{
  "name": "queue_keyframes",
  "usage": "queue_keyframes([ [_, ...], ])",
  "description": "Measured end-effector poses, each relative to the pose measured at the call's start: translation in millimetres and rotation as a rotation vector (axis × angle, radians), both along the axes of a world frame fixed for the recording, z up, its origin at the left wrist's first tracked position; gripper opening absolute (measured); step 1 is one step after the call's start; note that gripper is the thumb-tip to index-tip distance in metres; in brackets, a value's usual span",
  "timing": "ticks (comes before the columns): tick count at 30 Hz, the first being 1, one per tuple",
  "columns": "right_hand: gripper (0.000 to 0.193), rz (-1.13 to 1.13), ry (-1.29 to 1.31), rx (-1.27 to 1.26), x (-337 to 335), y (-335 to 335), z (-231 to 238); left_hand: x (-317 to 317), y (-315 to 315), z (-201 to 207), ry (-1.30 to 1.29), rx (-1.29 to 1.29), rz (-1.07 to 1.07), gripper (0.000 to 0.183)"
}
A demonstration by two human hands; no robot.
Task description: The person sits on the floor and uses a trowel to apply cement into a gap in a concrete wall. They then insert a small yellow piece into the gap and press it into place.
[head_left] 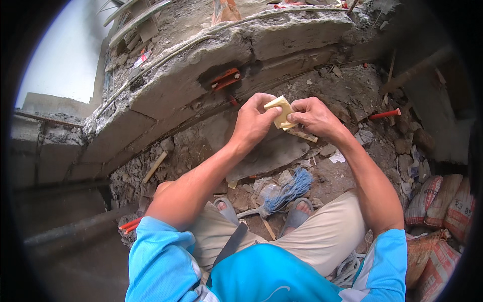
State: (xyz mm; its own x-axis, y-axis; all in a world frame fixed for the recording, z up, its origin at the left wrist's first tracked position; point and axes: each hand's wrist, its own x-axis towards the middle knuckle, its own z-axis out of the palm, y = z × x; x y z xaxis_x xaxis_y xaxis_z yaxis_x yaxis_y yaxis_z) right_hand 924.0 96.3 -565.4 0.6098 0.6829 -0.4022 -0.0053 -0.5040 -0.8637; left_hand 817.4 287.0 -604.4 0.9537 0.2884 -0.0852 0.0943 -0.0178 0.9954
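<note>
Both my hands are together in front of me, closed on a pale yellow folded piece (279,106), flat with bent edges; its material I cannot make out. My left hand (255,117) grips its left side, thumb on the near face. My right hand (313,117) pinches its right edge between thumb and fingers. Just under the right hand, a narrow speckled pale strip (303,135) sticks out; I cannot tell whether it is part of the piece or held separately.
A broken concrete ledge (181,75) curves across ahead, with an orange-red metal piece (226,79) in a hollow. A frayed blue rope (293,189) lies between my sandalled feet. Rubble covers the ground, with a red rod (385,114) at right. Printed sacks (443,201) are stacked far right.
</note>
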Motion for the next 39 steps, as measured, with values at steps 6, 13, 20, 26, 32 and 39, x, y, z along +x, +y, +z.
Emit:
queue_keyframes([
  [6, 0.022, -0.009, -0.047, -0.054, 3, 4, -7, 3, 9, 6, 0.011, 0.226, -0.064, 0.018],
  [13, 0.017, -0.173, 0.136, 0.092, 7, 16, -3, 7, 7, -6, -0.094, 0.112, 0.155, 0.012],
  [20, 0.013, -0.262, 0.356, 0.19, 11, 22, -6, 12, 26, -9, -0.206, 0.183, 0.009, 0.013],
  [26, 0.013, -0.307, 0.436, 0.266, 19, 19, 1, 17, 44, -7, -0.279, 0.1, -0.145, 0.017],
  [32, 0.017, -0.262, 0.45, 0.337, 22, 13, 8, 19, 42, 15, -0.137, -0.059, -0.146, 0.018],
  [39, 0.026, -0.235, 0.367, 0.337, 23, 8, 10, 18, 43, 30, 0.089, -0.357, -0.076, 0.02],
])
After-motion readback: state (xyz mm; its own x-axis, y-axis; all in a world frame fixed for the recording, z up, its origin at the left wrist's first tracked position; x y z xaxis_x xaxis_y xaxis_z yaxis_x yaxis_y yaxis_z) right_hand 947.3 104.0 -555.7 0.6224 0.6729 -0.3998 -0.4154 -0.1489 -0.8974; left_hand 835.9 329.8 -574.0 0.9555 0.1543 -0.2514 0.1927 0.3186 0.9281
